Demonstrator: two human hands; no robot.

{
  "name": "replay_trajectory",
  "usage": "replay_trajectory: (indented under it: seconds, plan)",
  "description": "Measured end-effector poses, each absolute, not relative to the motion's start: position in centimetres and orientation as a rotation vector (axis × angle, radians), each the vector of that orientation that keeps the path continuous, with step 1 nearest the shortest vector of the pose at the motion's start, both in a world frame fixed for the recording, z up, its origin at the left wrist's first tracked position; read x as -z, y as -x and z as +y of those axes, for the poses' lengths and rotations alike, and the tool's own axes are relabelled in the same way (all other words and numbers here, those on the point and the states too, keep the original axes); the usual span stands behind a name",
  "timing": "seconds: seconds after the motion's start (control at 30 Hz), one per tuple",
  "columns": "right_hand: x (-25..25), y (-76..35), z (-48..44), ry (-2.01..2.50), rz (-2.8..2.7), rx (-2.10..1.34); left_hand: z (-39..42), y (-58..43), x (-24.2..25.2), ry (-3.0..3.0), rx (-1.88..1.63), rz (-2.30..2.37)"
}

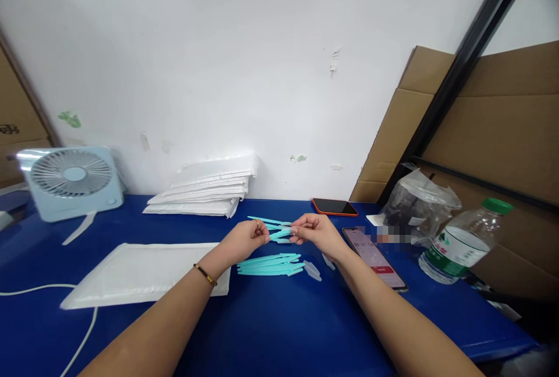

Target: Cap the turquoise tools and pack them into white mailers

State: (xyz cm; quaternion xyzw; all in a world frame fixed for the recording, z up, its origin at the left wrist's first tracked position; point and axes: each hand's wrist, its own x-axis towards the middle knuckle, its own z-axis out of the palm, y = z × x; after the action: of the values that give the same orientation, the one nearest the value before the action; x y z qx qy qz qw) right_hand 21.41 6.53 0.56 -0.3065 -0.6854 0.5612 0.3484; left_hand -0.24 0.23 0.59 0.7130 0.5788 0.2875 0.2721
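Between my hands is a slim turquoise eyebrow razor (280, 234). My left hand (245, 243) pinches its handle from the left, thumb and forefinger closed. From the right, my right hand (318, 235) grips the other end with closed fingertips, which partly hide it. Further turquoise razors (264, 219) show just behind the fingers; whether they are held or lie on the table I cannot tell. Several more razors (266, 266) lie in a loose pile in front of my hands. Beside that pile lies a clear plastic cap (312, 271), with another clear piece (328, 261) by my right wrist.
A white padded mailer (144, 269) lies left on the blue table (271, 330), and a stack of mailers (205, 185) stands behind. Left is a fan (74, 179) with a cable. Right are two phones (375, 257), a plastic bag (414, 202) and a water bottle (463, 243).
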Motion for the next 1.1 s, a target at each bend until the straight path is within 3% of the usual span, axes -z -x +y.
replay_trajectory:
  seconds: [0.1, 0.27, 0.43, 0.57, 0.7, 0.9, 1.1]
  plan:
    - [-0.9, -22.7, 7.5, 0.921, -1.934, -1.256, 0.2, 0.1, -0.4, -2.012, -0.792, 1.711]
    - [-1.4, -25.9, 9.3, 1.296, -2.369, -0.463, -0.3, 0.5, -0.5, -2.176, -0.666, 1.766]
    - [-0.6, -25.5, 9.3, 1.472, -2.590, -0.109, -0.6, 0.2, -0.5, -2.191, -0.413, 1.757]
    - [-0.4, -24.8, 9.0, 1.536, -2.584, 0.081, -0.7, -0.1, -0.5, -2.238, -0.426, 1.791]
    - [-0.9, -24.9, 8.8, 1.390, -2.493, -0.167, -0.7, -0.2, -0.8, -2.169, -0.587, 1.793]
    - [-2.2, -24.6, 7.9, 0.955, -2.111, -1.186, -0.5, -0.1, -1.2, -2.074, -0.724, 1.775]
    - [-2.2, -23.7, 7.2, 0.885, -2.010, -1.311, -0.3, 0.0, -1.0, -2.071, -0.727, 1.762]
